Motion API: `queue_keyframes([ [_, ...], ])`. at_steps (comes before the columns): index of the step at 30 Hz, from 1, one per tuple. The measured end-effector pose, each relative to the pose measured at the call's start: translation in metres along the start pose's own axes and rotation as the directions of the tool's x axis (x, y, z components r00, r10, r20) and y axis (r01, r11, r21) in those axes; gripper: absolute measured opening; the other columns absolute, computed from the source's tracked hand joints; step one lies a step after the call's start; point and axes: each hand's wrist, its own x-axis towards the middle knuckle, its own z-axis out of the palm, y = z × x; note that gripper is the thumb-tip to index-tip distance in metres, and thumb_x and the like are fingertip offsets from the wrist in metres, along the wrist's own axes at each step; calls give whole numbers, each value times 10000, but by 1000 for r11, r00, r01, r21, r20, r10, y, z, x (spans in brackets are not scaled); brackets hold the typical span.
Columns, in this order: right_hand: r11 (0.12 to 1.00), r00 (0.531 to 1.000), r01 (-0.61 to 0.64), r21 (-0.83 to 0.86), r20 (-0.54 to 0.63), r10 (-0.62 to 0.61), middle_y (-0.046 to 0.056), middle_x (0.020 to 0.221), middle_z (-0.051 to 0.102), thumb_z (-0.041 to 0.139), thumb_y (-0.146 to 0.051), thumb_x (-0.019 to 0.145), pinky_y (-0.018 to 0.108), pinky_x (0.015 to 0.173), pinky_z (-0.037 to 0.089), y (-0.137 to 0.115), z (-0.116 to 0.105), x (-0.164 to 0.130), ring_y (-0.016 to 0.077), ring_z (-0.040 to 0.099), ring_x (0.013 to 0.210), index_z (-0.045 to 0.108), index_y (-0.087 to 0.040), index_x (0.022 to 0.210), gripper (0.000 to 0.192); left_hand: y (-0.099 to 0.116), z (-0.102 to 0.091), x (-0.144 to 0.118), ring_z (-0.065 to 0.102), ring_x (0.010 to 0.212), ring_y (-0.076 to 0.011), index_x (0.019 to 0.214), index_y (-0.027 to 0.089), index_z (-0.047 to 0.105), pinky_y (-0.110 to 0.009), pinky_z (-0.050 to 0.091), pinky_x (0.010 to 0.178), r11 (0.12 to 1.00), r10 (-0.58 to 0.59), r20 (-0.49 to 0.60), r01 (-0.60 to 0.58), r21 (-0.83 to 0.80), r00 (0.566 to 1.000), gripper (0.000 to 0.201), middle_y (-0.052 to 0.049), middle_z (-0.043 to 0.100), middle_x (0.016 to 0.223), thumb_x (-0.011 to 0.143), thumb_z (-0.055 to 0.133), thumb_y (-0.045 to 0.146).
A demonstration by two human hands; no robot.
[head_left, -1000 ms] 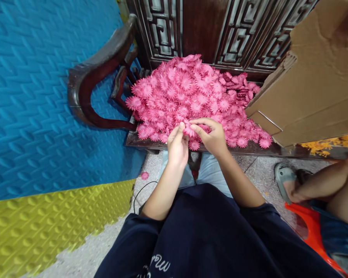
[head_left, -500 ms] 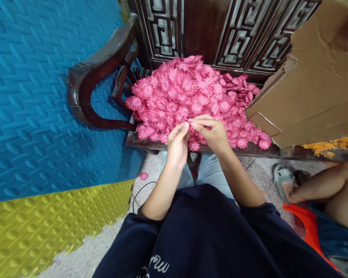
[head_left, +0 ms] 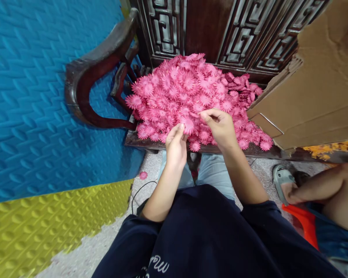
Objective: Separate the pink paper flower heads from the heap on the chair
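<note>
A: Nearest first?
B: Dark navy top, both forearms out over light trousers. Speckled floor below, one loose pink flower (head_left: 143,175) on it at left, thin black cable (head_left: 137,193) beside.

A: Left hand?
B: Left hand (head_left: 176,146) at the near edge of the seat, fingers pressed together, thumb and fingertips pinching a pink flower (head_left: 188,125) by its edge.

A: Right?
B: Right hand (head_left: 221,128) just right of it, slightly farther. Fingers curled, thumb and forefinger pinched together at the tip. What's between them, can't tell; too small. Hand sits on the pile.

A: Pile?
B: Heap of pink flowers (head_left: 188,92) on a dark wooden chair (head_left: 98,73), spread from the near seat edge to the carved back. Held flower is at the near-centre edge of the heap, touching it.

A: Around?
B: Cardboard box (head_left: 316,85) right of the heap, against it. Yellow flowers (head_left: 327,148) under it. Another person's bare leg (head_left: 327,189) and sandal (head_left: 282,179) near right, orange stool (head_left: 304,224). Blue foam mat (head_left: 31,96) left, yellow mat (head_left: 46,227) nearer.
</note>
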Motion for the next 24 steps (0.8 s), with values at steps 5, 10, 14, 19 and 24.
queue_keyframes([
  [5,998,998,-32,56,-55,35,-2,786,679,653,-386,713,319,777,485,4,2,4,134,610,762,674,-200,752,191,-1,-2,5,553,614,-51,693,183,604,-195,434,680,1000,3,-16,-2,3,1000,241,43,599,664,557,784,266],
  [10,998,998,-19,-67,-58,15,5,797,668,604,-281,770,306,761,492,0,21,-10,133,604,780,683,-221,794,102,-7,7,0,558,693,-67,752,208,593,-198,444,731,988,95,13,-96,120,995,265,37,587,716,565,773,262],
  [14,982,997,27,-186,-63,-39,8,794,659,612,-230,764,301,758,489,-5,26,-18,135,593,797,685,-228,799,81,-8,6,-2,585,837,-111,818,220,612,-241,439,808,986,98,30,-101,135,995,281,9,619,834,581,759,257],
  [19,982,998,30,-186,-40,-38,17,795,658,622,-247,757,288,727,497,-7,24,-22,135,603,782,674,-211,784,69,-9,3,-7,596,922,-149,837,206,650,-283,436,853,993,59,66,-65,96,996,279,-28,648,925,603,751,320],
  [24,988,996,25,-152,-83,-38,8,789,669,612,-255,764,282,723,497,-10,22,-27,129,615,754,663,-206,777,72,-14,6,-12,592,912,-129,827,223,669,-266,430,867,982,144,74,-151,110,987,304,-12,654,915,565,778,331],
])
